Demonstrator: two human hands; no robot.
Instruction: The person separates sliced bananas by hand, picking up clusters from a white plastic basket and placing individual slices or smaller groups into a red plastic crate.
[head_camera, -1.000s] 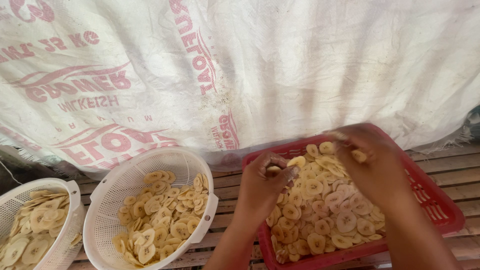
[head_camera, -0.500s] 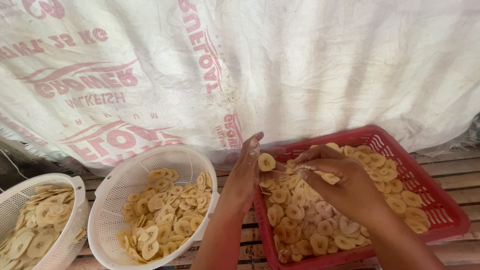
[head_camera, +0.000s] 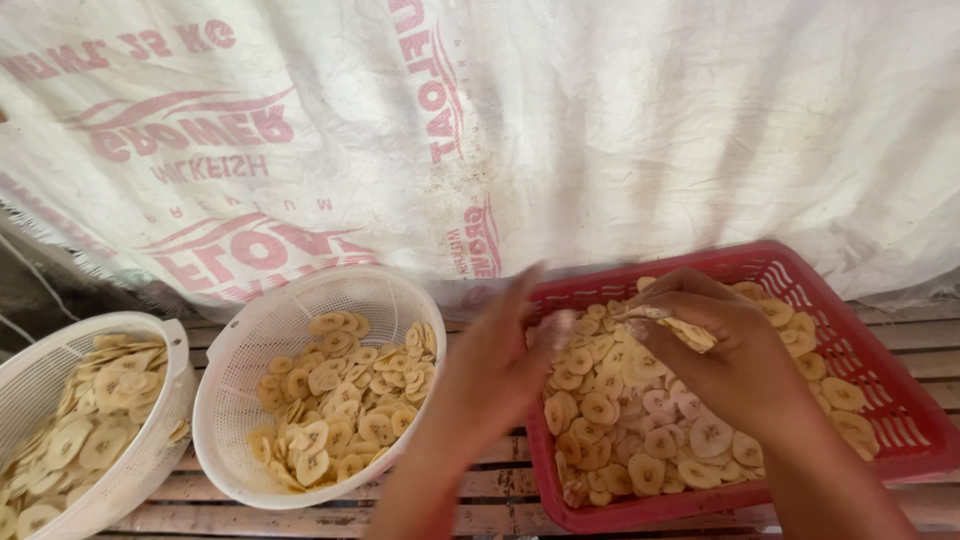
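Three containers sit in a row on a slatted wooden bench (head_camera: 330, 495), under a white printed sack cloth (head_camera: 600, 130) that fills the upper frame.

Far left, lower corner: a white round basket (head_camera: 165, 400), partly cut off by the frame edge, filled with pale yellow banana slices.

Left of centre: a second white round basket (head_camera: 400, 300), tilted slightly toward the camera, about half full of the same slices (head_camera: 345, 400).

Centre: left hand (head_camera: 500, 365), blurred with motion, fingers straight and held together, palm turned toward the right. It hovers over the gap between the second white basket and the red tray. Whether it holds a slice I cannot tell.

Right of centre: right hand (head_camera: 720, 355) over the red tray, fingers curled and pinching a small stack of slices (head_camera: 685, 330) between thumb and fingertips.

Right: a red rectangular mesh tray (head_camera: 900, 420) with a loose layer of banana slices (head_camera: 610, 410) across its floor.

Judgement: sorting appears to be under way, with slices picked out of the red tray by hand. The pinched stack looks loosely held, so moving it anywhere calls for a firm pinch and a low carry over the tray rim.
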